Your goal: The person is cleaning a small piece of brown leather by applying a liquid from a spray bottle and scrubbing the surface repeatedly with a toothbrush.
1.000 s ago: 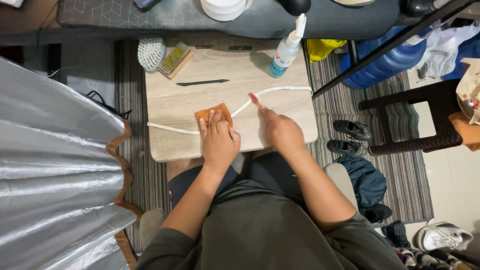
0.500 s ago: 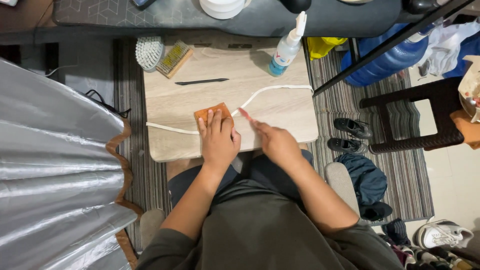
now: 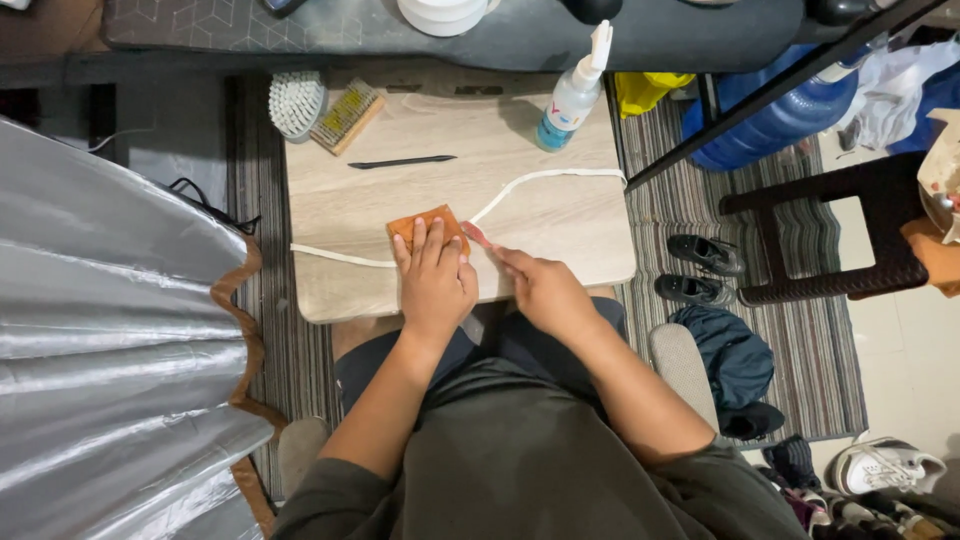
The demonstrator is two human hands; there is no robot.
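**Desk:** What is going on at the small wooden table (image 3: 560, 215)?

**Photographer:** A seated person is pressing the left hand (image 3: 435, 275) flat, fingers spread and open, on an orange-brown cloth (image 3: 420, 222) lying near the table's front edge, left of centre. The right hand (image 3: 545, 290) is resting just beside it, fingers curled around a slim red-tipped tool (image 3: 476, 234). A white lace (image 3: 545, 178) is running from under the cloth toward the table's right edge, with another stretch trailing to the left edge.

**Desk:** How should this step be handled?

**Photographer:** I'm judging that the flat palm is doing the pinning, so steady downward pressure should be keeping cloth and lace from sliding while the right hand is working close in with short, controlled strokes.

**Desk:** Anything unclear?

**Photographer:** The tool is mostly hiding inside the right hand, so its kind is hard to tell. Whatever is lying beneath the cloth is covered. At the table's back edge a white brush (image 3: 296, 102), a wooden brush (image 3: 347, 114), a black pen (image 3: 400, 161) and a spray bottle (image 3: 572, 95) are sitting untouched.
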